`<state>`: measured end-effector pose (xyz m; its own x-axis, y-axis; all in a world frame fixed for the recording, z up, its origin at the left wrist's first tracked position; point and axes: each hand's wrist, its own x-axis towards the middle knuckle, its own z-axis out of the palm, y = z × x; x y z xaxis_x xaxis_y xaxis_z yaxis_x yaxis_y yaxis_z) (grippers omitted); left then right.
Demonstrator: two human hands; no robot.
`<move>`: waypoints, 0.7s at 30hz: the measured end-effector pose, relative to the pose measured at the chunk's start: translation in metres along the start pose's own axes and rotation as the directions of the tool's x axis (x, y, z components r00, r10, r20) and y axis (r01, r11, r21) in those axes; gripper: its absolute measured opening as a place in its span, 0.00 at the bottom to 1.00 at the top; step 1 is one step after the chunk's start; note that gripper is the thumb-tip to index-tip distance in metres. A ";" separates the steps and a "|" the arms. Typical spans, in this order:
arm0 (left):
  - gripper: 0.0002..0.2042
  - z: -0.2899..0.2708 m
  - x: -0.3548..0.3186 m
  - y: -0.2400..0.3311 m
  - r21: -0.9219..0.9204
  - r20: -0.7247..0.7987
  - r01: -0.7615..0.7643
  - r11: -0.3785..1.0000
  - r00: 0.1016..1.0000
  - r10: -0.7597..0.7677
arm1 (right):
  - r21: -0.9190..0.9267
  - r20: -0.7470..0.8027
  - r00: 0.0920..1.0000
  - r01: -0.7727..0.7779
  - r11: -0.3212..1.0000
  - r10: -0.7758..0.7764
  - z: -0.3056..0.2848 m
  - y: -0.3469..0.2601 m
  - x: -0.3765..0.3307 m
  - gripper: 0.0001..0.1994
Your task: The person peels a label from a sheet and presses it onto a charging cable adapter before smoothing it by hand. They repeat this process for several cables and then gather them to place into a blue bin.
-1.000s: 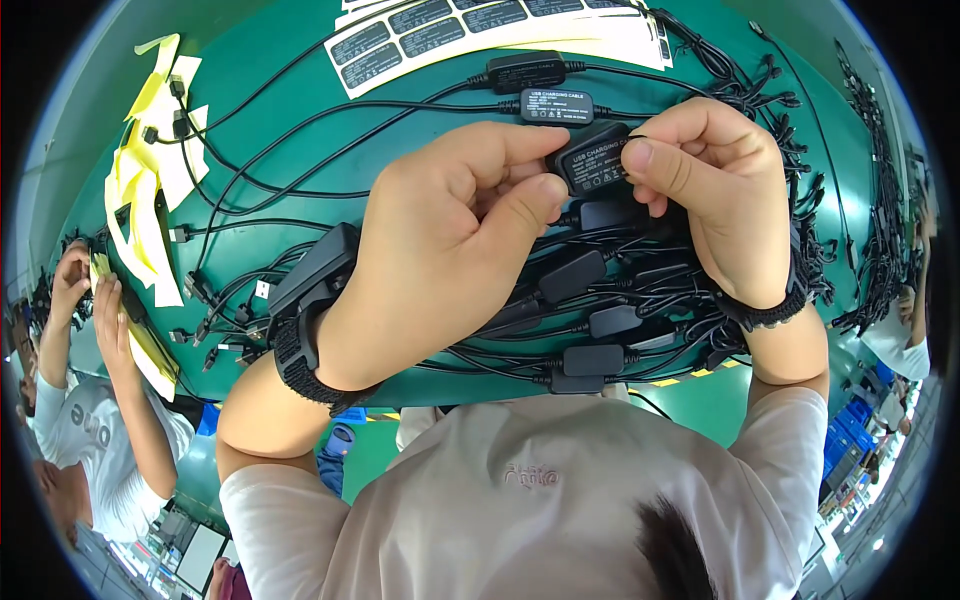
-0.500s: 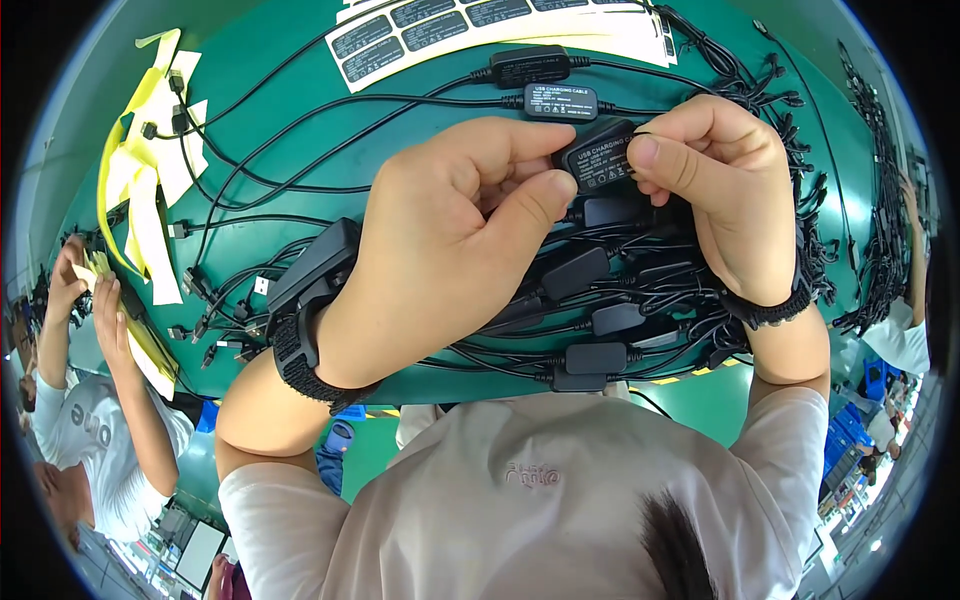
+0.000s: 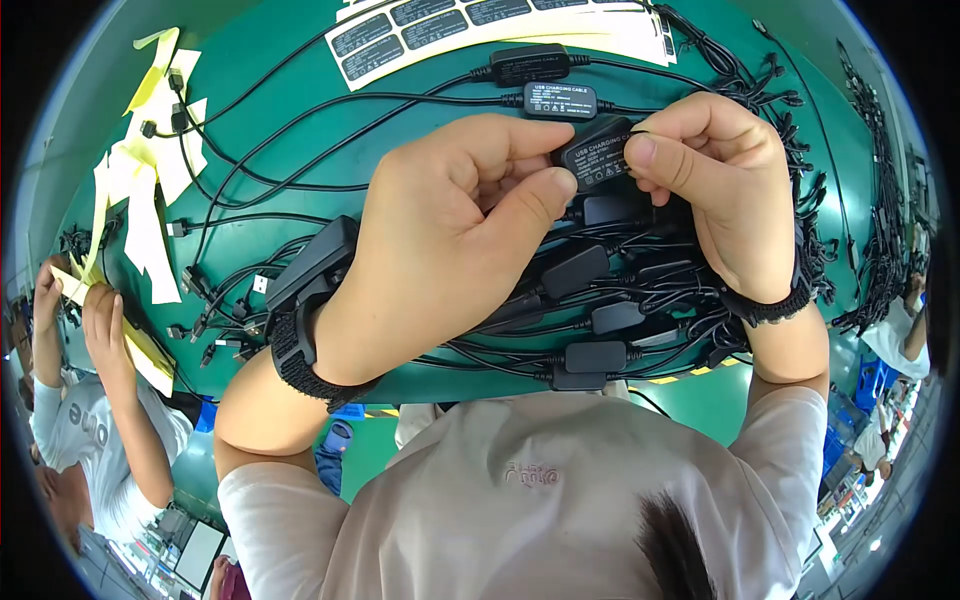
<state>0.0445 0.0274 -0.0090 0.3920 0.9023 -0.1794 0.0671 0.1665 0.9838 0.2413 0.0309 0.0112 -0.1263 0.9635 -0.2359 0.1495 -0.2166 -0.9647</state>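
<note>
Between my hands is the small black box of a USB charging cable, tilted above the table. My left hand grips its left end between thumb and forefinger. A black label with white print lies against the box's face. My right hand is closed, thumb and forefinger pinching the label's right edge; whether they also grip the box is hidden. Just beyond, a box with a label on it lies beside another labelled box. Below my hands are several plain black cable boxes.
Sheets of black labels lie at the far side of the green table. Yellow backing strips are on the left, near a co-worker's hands. Tangled black cables cover the right. Both my wrists wear black bands.
My hands barely move; the label shifts very slightly against the box. On the left, the co-worker's hands have moved a little, pulling the yellow strip lower.
</note>
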 end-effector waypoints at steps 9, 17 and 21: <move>0.13 0.000 0.000 0.000 -0.004 -0.003 -0.001 1.000 1.000 0.001 | -0.034 0.004 1.000 0.005 0.999 -0.005 0.000 0.000 0.001 0.03; 0.13 0.000 0.000 -0.004 0.005 -0.010 -0.027 1.000 1.000 0.027 | -0.107 -0.031 0.999 0.027 0.994 -0.030 0.003 0.002 0.000 0.04; 0.13 0.001 -0.001 -0.004 0.010 -0.016 -0.030 0.999 0.999 0.030 | -0.258 -0.063 0.966 0.226 0.939 -0.249 0.007 0.010 0.000 0.05</move>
<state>0.0453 0.0257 -0.0124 0.3792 0.9132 -0.1496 0.0644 0.1352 0.9887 0.2355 0.0273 0.0009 -0.0980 0.9950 0.0199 0.3649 0.0546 -0.9295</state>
